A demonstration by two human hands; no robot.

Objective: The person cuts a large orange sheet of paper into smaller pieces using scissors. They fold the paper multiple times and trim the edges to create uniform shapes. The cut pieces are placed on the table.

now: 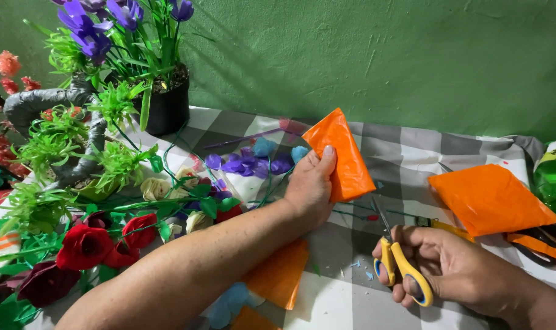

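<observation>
The left hand (308,186) pinches a folded orange sheet (342,156) between thumb and fingers above the table (406,153); the right hand (455,269) grips yellow-handled scissors (400,260), blades just below the sheet

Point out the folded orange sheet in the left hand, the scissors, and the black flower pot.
folded orange sheet (345,160), head view, middle of the sheet above the thumb.
scissors (403,269), head view, yellow handle in the right hand (455,269).
black flower pot (168,110), head view, its front wall.
</observation>
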